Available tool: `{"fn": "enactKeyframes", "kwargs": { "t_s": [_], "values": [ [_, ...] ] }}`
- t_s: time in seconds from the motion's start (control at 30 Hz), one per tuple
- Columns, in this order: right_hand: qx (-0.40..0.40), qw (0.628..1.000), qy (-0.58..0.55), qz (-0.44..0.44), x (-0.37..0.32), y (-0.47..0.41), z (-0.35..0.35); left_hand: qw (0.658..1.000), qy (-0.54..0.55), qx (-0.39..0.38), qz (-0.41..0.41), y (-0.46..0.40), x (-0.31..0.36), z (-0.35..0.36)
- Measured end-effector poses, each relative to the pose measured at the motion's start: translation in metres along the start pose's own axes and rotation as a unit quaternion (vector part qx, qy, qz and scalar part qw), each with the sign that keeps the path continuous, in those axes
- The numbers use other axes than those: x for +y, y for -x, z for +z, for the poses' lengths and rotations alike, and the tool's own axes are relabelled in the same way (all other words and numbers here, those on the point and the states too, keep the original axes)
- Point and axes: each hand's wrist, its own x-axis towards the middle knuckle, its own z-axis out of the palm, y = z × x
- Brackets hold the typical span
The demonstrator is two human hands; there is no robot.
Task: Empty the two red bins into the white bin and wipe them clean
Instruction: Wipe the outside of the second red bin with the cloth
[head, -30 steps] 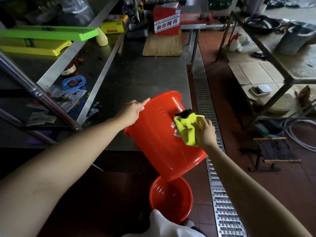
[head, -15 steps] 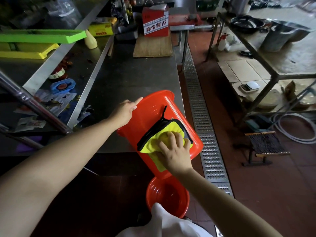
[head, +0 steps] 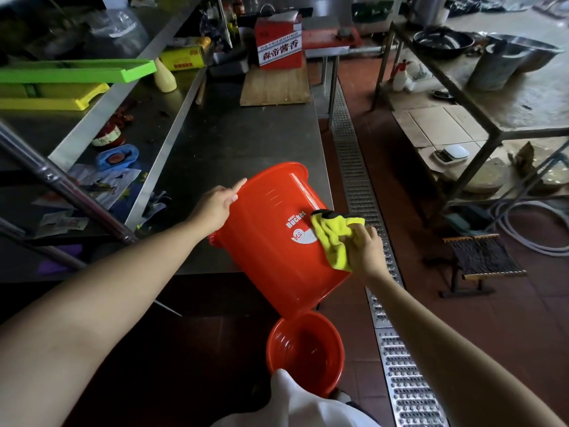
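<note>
1. A red bucket (head: 271,241) sits tilted at the near edge of the steel worktop (head: 234,143), in the centre of the frame; its closed bottom overhangs the edge toward the viewer and its rim points away and up.
2. The left hand (head: 215,206) is at the bucket's upper left side. Its grip is loose, with the forefinger stretched flat along the wall near the rim.
3. The right hand (head: 365,248) presses a yellow cloth (head: 332,238) against the bucket's right side, just right of the white printed label. This grip is bunched on the cloth, fingers curled into it.
4. A second red bucket (head: 304,349) stands upright on the floor at lower centre, directly below the tilted one's overhanging bottom, its mouth open.
5. A white bin cannot be made out in this view.
6. A metal floor drain (head: 363,192) runs along the worktop's right edge. Right of it lies open red tile floor (head: 409,211) as far as a low stool (head: 480,257) and a metal rack (head: 492,127).
7. The worktop surface behind the bucket is bare as far as a wooden board (head: 274,87) at upper centre.
8. Half a second ago the cloth lay spread across the bucket's near face under a flat right hand. Now it is bunched at the right side, and the label shows.
</note>
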Motion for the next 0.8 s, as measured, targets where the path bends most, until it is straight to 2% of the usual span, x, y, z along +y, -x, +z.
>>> {"fn": "enactKeyframes", "kwargs": {
  "t_s": [0.1,0.2,0.27,0.4,0.53,0.8],
  "values": [
    [0.044,0.991,0.083,-0.097,-0.019,0.037,0.014,1.0,0.0,0.006,-0.01,-0.004,0.008,-0.002],
    [0.049,0.944,0.203,-0.256,-0.033,0.081,0.039,1.0,0.012,-0.004,-0.01,-0.009,0.016,-0.004],
    [0.048,0.925,0.229,-0.299,-0.034,0.097,0.049,0.999,0.034,-0.017,-0.01,-0.01,0.017,-0.007],
    [0.038,0.929,0.239,-0.28,-0.048,0.085,0.048,0.994,0.08,-0.067,-0.006,-0.013,0.015,-0.016],
    [0.023,0.931,0.26,-0.254,-0.089,0.049,0.054,0.983,0.148,-0.109,0.005,-0.017,0.015,-0.023],
    [0.014,0.935,0.277,-0.223,-0.171,-0.009,0.093,0.978,0.187,-0.094,0.006,-0.019,0.011,-0.023]
  ]
}}
